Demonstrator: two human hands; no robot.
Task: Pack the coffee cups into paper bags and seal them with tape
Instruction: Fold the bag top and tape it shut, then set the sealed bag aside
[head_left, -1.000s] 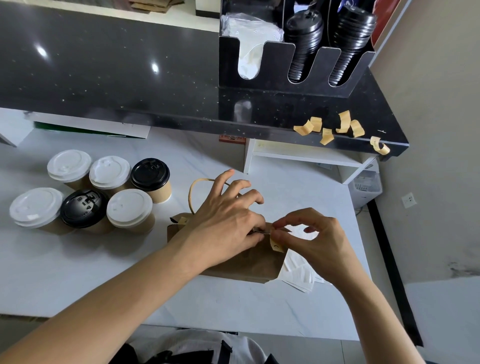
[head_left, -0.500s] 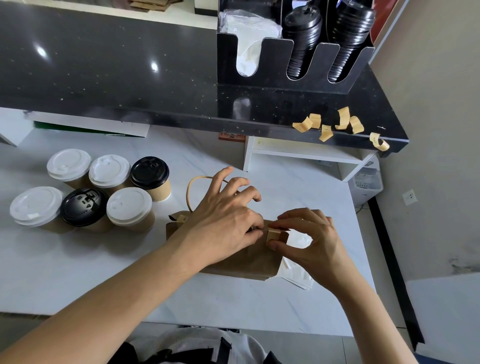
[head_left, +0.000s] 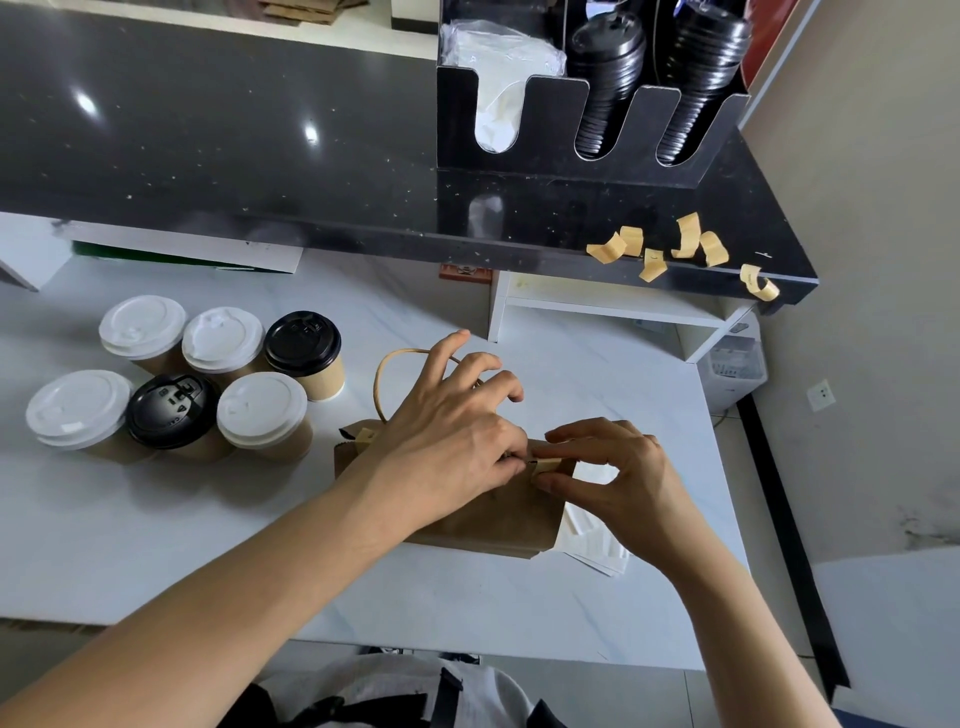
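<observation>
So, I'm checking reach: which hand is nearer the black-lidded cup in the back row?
Left. The left hand is just right of that cup; the right hand lies farther right.

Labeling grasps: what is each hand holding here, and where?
Left hand pinches the paper bag at its folded top edge. Right hand pinches a tape strip over that edge.

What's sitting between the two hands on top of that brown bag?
A small piece of tan tape, folded over the paper bag's top edge. The left hand and right hand both pinch there, as the head view shows.
</observation>
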